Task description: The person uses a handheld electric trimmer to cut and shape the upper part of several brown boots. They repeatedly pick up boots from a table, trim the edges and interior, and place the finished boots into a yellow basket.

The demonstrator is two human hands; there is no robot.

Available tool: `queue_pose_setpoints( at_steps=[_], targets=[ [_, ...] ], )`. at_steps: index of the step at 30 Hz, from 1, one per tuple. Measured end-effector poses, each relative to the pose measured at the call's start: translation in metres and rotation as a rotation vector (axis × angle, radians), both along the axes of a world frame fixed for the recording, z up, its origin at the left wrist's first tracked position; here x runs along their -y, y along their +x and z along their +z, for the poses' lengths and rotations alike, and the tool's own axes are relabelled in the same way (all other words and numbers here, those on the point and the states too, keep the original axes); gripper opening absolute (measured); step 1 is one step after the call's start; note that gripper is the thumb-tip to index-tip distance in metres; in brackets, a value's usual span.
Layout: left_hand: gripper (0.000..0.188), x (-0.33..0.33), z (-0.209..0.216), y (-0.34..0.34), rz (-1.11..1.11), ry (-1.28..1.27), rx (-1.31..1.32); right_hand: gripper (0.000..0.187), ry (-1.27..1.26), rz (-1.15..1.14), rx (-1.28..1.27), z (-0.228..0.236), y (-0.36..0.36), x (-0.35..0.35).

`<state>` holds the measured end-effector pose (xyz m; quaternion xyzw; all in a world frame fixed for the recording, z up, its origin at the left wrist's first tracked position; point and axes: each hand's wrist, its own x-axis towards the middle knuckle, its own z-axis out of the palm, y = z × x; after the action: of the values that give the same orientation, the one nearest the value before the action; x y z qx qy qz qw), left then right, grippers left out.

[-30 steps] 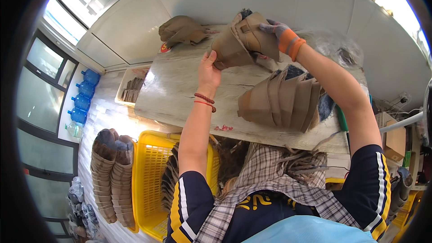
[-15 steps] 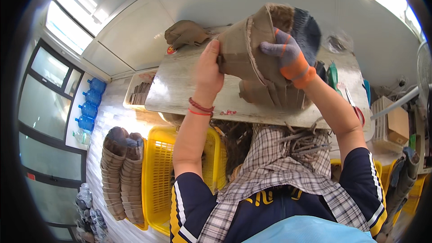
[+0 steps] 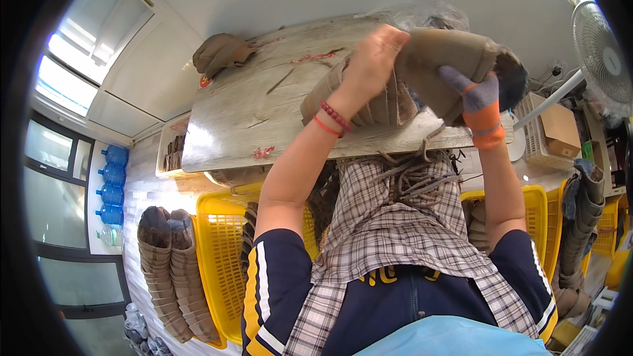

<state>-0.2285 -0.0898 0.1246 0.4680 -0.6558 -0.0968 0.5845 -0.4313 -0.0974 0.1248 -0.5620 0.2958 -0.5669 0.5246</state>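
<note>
My right hand [image 3: 482,107], in a grey glove with an orange cuff, grips a brown fur-lined piece [image 3: 443,66] that looks like a nested stack of shoe uppers. Its thumb lies over the outside, and the dark furry opening points right. At the other end my bare left hand [image 3: 381,59], slightly blurred and wearing red bracelets, has its fingers curled closed against the edge. Beneath, on the table, lies another stack of the same brown pieces [image 3: 386,107], partly behind my left wrist. A separate brown piece [image 3: 223,53] rests at the table's far left.
The worn wooden table [image 3: 237,115] has red scraps [image 3: 264,152] on it. Grey-brown strips [image 3: 428,184] hang at its front edge. A yellow basket [image 3: 221,244] and nested brown stacks [image 3: 161,270] stand left. At right are a fan [image 3: 600,43] and a cardboard box [image 3: 566,128].
Both hands have moved right along the table with the brown piece, which has turned more sideways. My left hand has risen to its upper left end. The view has shifted too.
</note>
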Motion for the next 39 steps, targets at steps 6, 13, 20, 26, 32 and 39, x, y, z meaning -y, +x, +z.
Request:
queue_pose_setpoints(
  at_steps=[6,13,20,26,32,39],
  targets=[
    [0.048,0.036,-0.093,0.106,0.397,0.542,0.337,0.044,0.055,-0.276,-0.667,-0.113,-0.022,0.092],
    [0.05,0.044,-0.135,0.138,0.123,0.781,-0.045,0.048,0.367,0.523,-0.222,-0.127,0.052,0.102],
    [0.049,0.036,-0.102,0.114,0.315,0.854,0.323,0.035,0.436,0.498,-0.01,-0.179,0.084,0.123],
    [0.036,0.039,-0.13,0.199,0.067,0.844,-0.474,0.037,-0.218,0.345,-0.022,-0.246,0.032,0.112],
    [0.079,0.035,-0.173,0.413,1.134,0.279,0.402,0.042,-0.875,-0.06,-0.497,-0.279,0.011,0.121],
    [0.108,0.109,-0.095,0.524,1.324,0.488,0.545,0.049,-1.113,-0.241,-0.751,-0.311,-0.041,0.116]
  ],
)
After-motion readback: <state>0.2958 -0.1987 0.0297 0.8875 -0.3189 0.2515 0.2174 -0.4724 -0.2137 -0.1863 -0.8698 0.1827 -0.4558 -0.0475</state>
